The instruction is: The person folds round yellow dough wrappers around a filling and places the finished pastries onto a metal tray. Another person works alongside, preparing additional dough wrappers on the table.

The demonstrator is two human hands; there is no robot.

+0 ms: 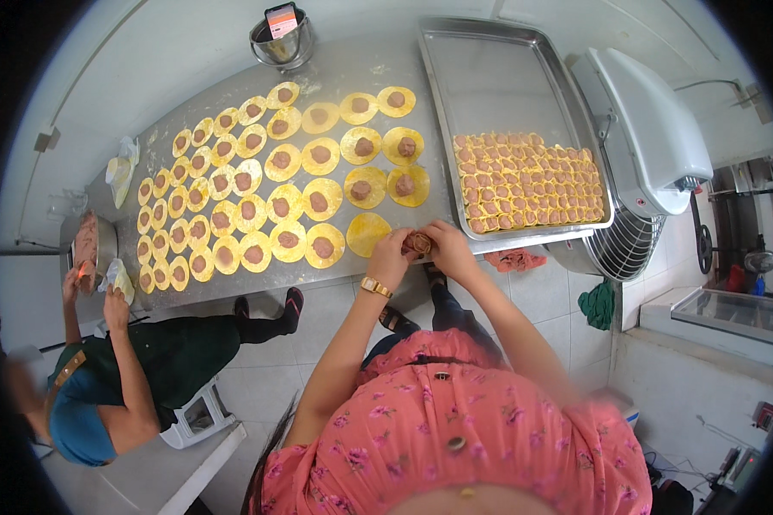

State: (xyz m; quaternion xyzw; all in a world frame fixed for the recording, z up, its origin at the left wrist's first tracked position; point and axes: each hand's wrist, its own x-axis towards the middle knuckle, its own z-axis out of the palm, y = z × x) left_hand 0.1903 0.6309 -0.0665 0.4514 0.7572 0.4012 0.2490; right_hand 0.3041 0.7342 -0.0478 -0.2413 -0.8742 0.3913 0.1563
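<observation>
Between my two hands, near the table's front edge, is a small dumpling (418, 244) with brownish-pink filling showing at its top. My left hand (392, 255) closes round its left side, and my right hand (447, 247) grips it from the right. Just left of my left hand lies a bare yellow wrapper (368, 235). Beyond it, round yellow wrappers (408, 186) with lumps of filling (362, 190) spread in rows across the steel table (335, 73). Right of my hands, a metal tray (511, 77) holds tight rows of shaped dumplings (528, 182) in its near part.
A large mixer (653, 129) stands beyond the tray, its wire guard (631, 245) beside it. At left, a co-worker (129, 369) handles a bowl of filling (86, 245) and a yellow wrapper (122, 279). A steel bucket (285, 47) with a phone (281, 21) sits at the back.
</observation>
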